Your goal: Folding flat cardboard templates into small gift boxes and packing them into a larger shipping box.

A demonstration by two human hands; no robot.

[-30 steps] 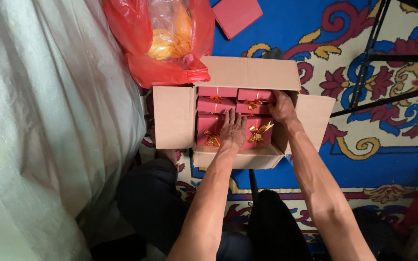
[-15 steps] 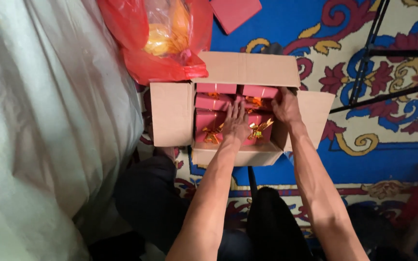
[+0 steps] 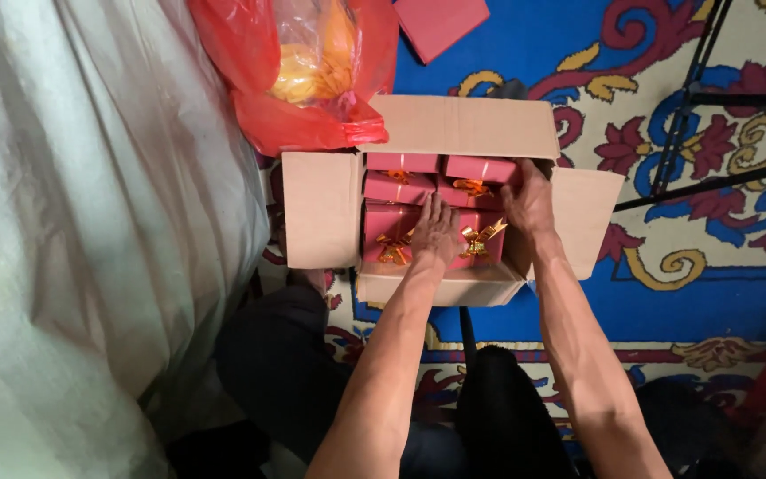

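1. At far left, a pale sheet [image 3: 73, 239] fills the view, hiding whatever it covers.
2. Next, a red plastic bag [image 3: 299, 75], cut off at the top, holds something yellow you cannot make out.
3. An open cardboard box [image 3: 321, 208] sits on the patterned carpet [image 3: 720, 284], holding six visible pink gift boxes [image 3: 396, 188] with gold bows.
4. Your left hand [image 3: 436, 232] lies flat on the front boxes, fingers together.
5. Your right hand [image 3: 529, 202] reaches into the box's right side; its fingers are hidden, so you cannot tell their grip.
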